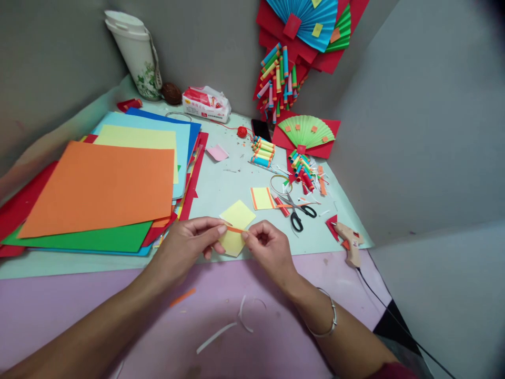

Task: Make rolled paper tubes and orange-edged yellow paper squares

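Observation:
My left hand (197, 239) pinches one end of a narrow orange paper strip (235, 229). At the strip's other end, the thumb and fingertips of my right hand (270, 245) are closed on it. Yellow paper (238, 210) lies under the strip, its corners showing above and below; whether it is one piece or two I cannot tell. Just beyond my right hand is a yellow square with orange edges (262, 198). Black-handled scissors (298, 210) rest to its right, near a small red paper roll (281, 207).
Coloured sheets (102, 189) are stacked at left. A white cup (136, 55), a tissue pack (206, 103) and a phone (261, 130) stand or lie at the back. Rolled paper tubes (263, 151) lie mid-table. A corded glue gun (350, 243) sits at right, below a fan decoration (306, 131).

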### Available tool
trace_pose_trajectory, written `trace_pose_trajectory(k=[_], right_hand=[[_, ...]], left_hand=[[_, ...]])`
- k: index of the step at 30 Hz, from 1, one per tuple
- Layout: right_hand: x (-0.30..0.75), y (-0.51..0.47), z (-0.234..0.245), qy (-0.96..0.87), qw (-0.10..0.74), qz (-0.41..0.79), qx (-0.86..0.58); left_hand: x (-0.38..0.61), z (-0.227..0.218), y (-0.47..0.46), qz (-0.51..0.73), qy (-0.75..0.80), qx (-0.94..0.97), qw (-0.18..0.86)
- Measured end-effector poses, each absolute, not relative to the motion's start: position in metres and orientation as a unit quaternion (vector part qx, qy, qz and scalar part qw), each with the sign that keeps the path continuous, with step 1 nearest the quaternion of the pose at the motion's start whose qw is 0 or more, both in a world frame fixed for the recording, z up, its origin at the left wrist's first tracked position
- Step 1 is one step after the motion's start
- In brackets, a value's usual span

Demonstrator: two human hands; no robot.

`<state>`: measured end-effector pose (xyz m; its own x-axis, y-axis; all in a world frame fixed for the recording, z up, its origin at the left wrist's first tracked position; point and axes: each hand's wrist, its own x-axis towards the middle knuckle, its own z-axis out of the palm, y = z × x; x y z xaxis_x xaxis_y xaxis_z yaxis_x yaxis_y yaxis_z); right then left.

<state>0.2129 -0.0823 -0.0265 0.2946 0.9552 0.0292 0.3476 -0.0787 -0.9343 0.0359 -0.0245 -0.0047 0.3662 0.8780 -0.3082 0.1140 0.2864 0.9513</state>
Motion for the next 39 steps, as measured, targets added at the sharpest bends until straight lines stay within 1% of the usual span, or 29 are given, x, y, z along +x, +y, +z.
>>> trace_pose_trajectory(k=[8, 13, 19, 25, 30, 39], right_hand=[[0.2122, -0.0825, -0.0279, -0.502, 0.479, 0.309, -0.650], [0.2117, -0.0831, -0.0292, -0.537, 0.480, 0.276, -0.636], [0.2098, -0.0840, -0.0296, -0.577, 0.479, 0.230, -0.621], [0.2081, -0.0853, -0.0268, -0.576, 0.485, 0.223, -0.619], [0.2088, -0.0853, -0.0279, -0.561, 0.488, 0.237, -0.625], [0.2079, -0.0864, -0.0286, -0.505, 0.491, 0.309, -0.639]], left_hand=[[0.0354, -0.0060, -0.0255, 0.279, 0.490, 0.532, 0.632], [0.0376, -0.0013, -0.0261, 0.270, 0.498, 0.578, 0.587], [0.0377, -0.0037, -0.0244, 0.252, 0.528, 0.638, 0.500], [0.0374, -0.0047, -0.0224, 0.254, 0.527, 0.642, 0.495], [0.0359, -0.0041, -0.0236, 0.253, 0.524, 0.641, 0.500], [0.0349, -0.0026, -0.0240, 0.260, 0.520, 0.640, 0.503]])
